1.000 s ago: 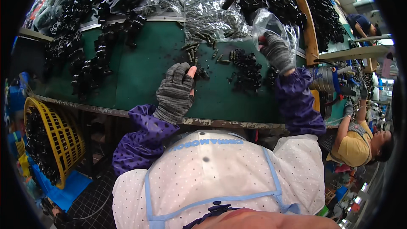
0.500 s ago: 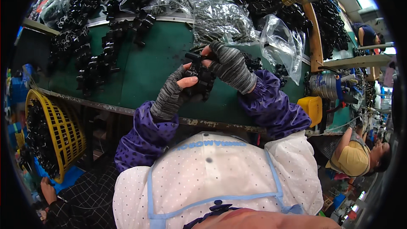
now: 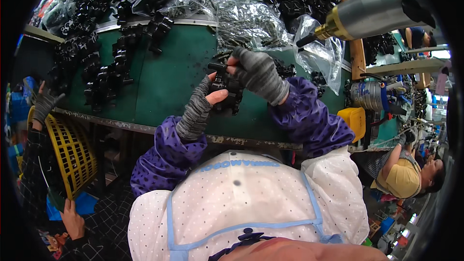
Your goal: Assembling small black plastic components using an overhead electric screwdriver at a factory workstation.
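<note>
My left hand (image 3: 197,106), in a grey fingerless knit glove, is closed round a black plastic part (image 3: 234,88) with a short bar across its top. The part is above the green tabletop, near the front edge. My right hand (image 3: 263,75), gloved likewise, is at the upper right of the part. Its thumb and fingertips are pinched together by the bar; whatever they hold is too small or hidden to name. Just beyond it lies a clear plastic bag (image 3: 249,17) of small slender metal pieces. At upper right hangs a power screwdriver (image 3: 365,14) with a brass-coloured nose.
Black parts (image 3: 108,67) lie in linked heaps on the green tabletop (image 3: 166,75). A second clear bag (image 3: 324,58) and a yellow container (image 3: 353,123) are at right. A co-worker's gloved hand (image 3: 44,102) is above a yellow basket (image 3: 75,150) at left.
The screwdriver has swung lower and further into view. A co-worker's arms have reached over the yellow basket at left. My hands have barely shifted, still at the black part.
</note>
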Action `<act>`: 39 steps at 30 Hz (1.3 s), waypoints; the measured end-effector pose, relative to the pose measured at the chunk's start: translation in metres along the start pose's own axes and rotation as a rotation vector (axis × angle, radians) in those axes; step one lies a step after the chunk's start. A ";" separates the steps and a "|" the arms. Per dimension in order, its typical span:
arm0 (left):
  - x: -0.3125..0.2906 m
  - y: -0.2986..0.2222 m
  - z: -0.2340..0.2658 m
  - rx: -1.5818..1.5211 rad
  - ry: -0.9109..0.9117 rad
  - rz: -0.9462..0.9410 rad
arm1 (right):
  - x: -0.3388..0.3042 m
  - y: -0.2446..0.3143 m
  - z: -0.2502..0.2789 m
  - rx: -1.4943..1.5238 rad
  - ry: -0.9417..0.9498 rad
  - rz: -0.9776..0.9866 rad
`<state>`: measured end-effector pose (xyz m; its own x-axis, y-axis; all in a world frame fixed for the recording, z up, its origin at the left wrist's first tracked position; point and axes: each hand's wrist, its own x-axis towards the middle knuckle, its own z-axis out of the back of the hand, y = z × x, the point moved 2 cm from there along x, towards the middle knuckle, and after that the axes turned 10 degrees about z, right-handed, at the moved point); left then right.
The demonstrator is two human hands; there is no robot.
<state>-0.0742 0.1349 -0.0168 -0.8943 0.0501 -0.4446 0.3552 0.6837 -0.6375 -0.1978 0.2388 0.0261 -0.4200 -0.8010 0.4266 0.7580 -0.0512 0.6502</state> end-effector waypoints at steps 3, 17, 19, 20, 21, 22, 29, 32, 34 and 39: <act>0.005 -0.001 0.004 0.066 -0.016 -0.028 | 0.017 0.000 0.013 0.060 0.182 -0.131; -0.003 -0.046 0.003 0.215 0.062 -0.007 | -0.012 -0.076 0.102 0.625 -0.048 -0.625; -0.009 -0.052 0.022 0.498 -0.193 -0.070 | 0.003 -0.153 0.147 0.660 -0.439 -0.469; -0.009 -0.054 0.023 0.489 -0.241 -0.081 | 0.002 -0.190 0.182 0.093 -0.333 -0.273; -0.005 -0.054 0.016 0.598 -0.218 -0.070 | -0.001 -0.237 0.218 -0.406 -0.157 -0.314; -0.001 -0.056 0.015 0.704 -0.192 -0.050 | 0.002 -0.264 0.229 -0.544 -0.136 -0.346; 0.035 -0.131 0.040 1.851 -1.107 -0.843 | 0.045 -0.256 0.201 0.436 -0.650 -0.625; 0.072 -0.143 0.063 2.060 -1.029 -0.456 | 0.032 -0.191 0.185 0.363 -0.581 -0.460; 0.074 -0.144 0.084 1.903 -0.999 -0.477 | 0.027 -0.130 0.159 -0.220 -0.247 -0.113; 0.007 -0.103 0.050 0.345 -0.361 -0.311 | -0.008 -0.059 0.108 0.177 0.026 -0.369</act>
<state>-0.1037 0.0284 0.0139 -0.8431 -0.4069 -0.3515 0.2134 0.3468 -0.9134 -0.2934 0.3126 0.0523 -0.6330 -0.7632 0.1296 0.4603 -0.2365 0.8557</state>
